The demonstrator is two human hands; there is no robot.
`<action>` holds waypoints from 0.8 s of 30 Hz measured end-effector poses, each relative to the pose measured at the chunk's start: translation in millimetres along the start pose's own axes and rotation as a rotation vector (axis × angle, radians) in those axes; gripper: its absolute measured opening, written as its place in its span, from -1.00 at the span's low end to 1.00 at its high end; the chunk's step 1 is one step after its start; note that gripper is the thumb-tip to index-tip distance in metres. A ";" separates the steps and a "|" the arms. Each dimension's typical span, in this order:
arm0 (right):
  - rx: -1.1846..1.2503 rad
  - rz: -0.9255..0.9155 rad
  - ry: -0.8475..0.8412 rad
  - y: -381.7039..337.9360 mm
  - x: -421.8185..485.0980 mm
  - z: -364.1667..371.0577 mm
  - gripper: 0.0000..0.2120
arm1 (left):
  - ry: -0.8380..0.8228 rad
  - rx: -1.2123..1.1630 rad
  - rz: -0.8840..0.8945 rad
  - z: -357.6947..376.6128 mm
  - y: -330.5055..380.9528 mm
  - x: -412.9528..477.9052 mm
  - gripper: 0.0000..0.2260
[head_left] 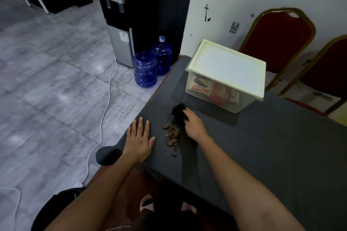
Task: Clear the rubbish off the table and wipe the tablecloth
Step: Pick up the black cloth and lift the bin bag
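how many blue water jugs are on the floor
2. One large blue plastic water jug stands on the floor beside the silver-and-black water dispenser; a second blue jug with a white cap stands just behind it. More could hide behind the grey-clothed table.

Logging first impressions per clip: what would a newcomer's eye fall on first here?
The little heap of brown, chip-like scraps lies on the dark grey tablecloth near its left edge, between the flat left hand and the right hand, which holds a blurred black rag. Behind them stands a clear plastic box with a pale yellow lid, and two blue plastic water jugs sit on the floor at left.
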State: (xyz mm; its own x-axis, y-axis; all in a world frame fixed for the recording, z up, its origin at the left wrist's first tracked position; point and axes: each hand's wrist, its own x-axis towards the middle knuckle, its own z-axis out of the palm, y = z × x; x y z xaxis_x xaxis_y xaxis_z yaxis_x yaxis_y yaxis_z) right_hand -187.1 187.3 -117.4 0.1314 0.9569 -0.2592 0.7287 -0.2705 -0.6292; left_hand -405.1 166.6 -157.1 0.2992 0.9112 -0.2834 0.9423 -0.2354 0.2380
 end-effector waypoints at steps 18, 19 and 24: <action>-0.505 -1.016 -0.322 70.4 -125.4 -9.1 -0.63 | 0.064 0.023 0.011 5.3 -0.6 0.3 -0.22; -0.552 -1.009 -0.366 74.8 -128.7 -3.7 -0.62 | 0.063 0.024 0.014 5.0 -0.8 0.2 -0.22; -0.554 -0.881 -0.270 59.5 -102.2 6.5 -0.50 | 0.080 -0.002 0.016 3.4 -0.5 0.3 -0.22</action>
State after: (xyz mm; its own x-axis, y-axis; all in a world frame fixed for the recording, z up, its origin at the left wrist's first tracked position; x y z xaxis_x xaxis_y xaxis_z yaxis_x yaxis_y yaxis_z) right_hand -161.5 72.7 -133.0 -0.6921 0.7182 -0.0727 0.7067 0.6536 -0.2708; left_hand -404.9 165.9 -160.4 0.3009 0.9316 -0.2041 0.9373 -0.2494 0.2434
